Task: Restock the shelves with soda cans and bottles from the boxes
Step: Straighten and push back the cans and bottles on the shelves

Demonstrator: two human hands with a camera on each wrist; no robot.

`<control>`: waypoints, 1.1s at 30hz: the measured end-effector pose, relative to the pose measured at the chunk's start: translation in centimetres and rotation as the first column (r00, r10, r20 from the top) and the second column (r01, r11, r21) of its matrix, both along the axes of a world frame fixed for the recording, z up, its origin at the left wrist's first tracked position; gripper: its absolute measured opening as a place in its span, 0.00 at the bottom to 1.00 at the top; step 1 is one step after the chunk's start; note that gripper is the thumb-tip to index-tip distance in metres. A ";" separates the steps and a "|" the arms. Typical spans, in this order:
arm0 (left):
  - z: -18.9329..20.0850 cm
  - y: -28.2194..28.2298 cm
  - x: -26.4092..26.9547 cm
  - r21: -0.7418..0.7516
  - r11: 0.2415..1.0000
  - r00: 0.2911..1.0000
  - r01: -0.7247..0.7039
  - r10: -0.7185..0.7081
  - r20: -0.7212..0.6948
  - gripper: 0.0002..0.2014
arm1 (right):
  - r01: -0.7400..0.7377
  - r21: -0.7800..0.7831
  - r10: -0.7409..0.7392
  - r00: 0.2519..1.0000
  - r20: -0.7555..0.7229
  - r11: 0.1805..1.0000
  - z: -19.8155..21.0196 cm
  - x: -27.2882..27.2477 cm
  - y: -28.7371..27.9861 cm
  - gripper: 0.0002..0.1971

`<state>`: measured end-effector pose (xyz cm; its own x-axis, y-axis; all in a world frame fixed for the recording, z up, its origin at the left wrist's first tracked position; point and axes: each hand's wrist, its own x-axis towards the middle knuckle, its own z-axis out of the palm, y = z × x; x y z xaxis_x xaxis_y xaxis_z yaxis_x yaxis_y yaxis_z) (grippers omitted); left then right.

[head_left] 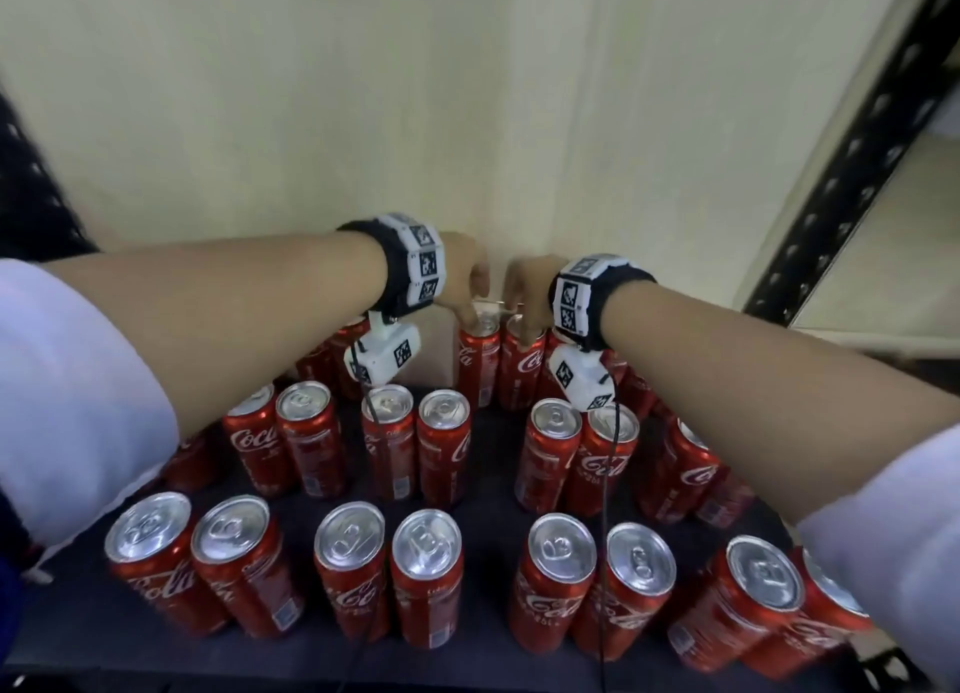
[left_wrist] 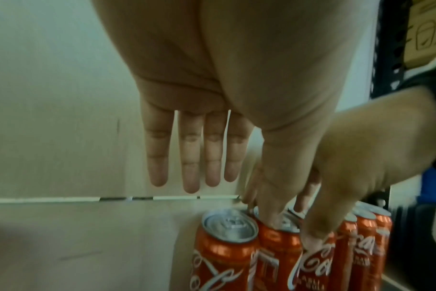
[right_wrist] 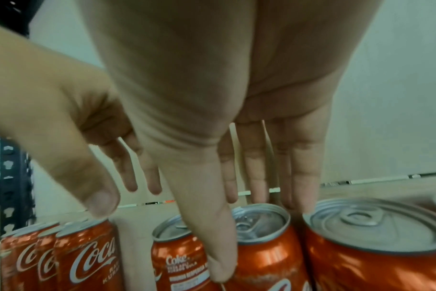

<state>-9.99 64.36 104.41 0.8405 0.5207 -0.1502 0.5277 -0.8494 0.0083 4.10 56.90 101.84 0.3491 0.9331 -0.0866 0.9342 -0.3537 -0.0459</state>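
Both hands reach to the back row of red Coca-Cola cans on the shelf [head_left: 488, 490]. My left hand [head_left: 470, 297] [left_wrist: 251, 200] hangs over one upright can [head_left: 478, 365] [right_wrist: 87, 256]. Its thumb tip is at the can's top, and its four fingers [left_wrist: 189, 177] are straight, behind the can and off it. My right hand [head_left: 522, 303] [right_wrist: 242, 236] straddles the neighbouring can [head_left: 522, 370] [right_wrist: 261, 252]. That thumb lies down the can's front and the straight fingers [right_wrist: 299, 187] reach its far rim. Neither hand is curled round a can.
Several more cans stand in paired rows toward the front edge [head_left: 426, 578]. Another can [right_wrist: 373, 256] stands tight against the right one. Black perforated uprights [head_left: 857, 147] frame the bay, with a cream wall [head_left: 467, 95] behind. A cardboard box [left_wrist: 426, 29] sits beyond the right upright.
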 end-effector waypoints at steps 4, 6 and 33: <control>-1.7 0.6 0.5 -0.022 0.999 0.998 0.027 -0.029 -0.055 0.37 | -0.049 -0.137 0.042 0.998 -0.049 0.989 0.5 -0.5 0.1 0.22; -2.2 0.8 0.7 -0.037 0.999 0.998 0.028 -0.031 -0.060 0.39 | -0.057 -0.163 0.053 0.998 -0.031 0.985 0.8 -0.9 0.1 0.23; -1.3 0.6 0.3 -0.003 0.996 0.977 0.090 -0.089 -0.196 0.32 | -0.124 -0.218 0.124 0.992 -0.015 0.968 0.1 -1.4 0.6 0.28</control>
<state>-9.66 64.97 103.10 0.8382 0.4461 -0.3138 0.4405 -0.8930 -0.0926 2.70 57.54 101.97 0.2315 0.9275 -0.2936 0.9714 -0.2366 0.0184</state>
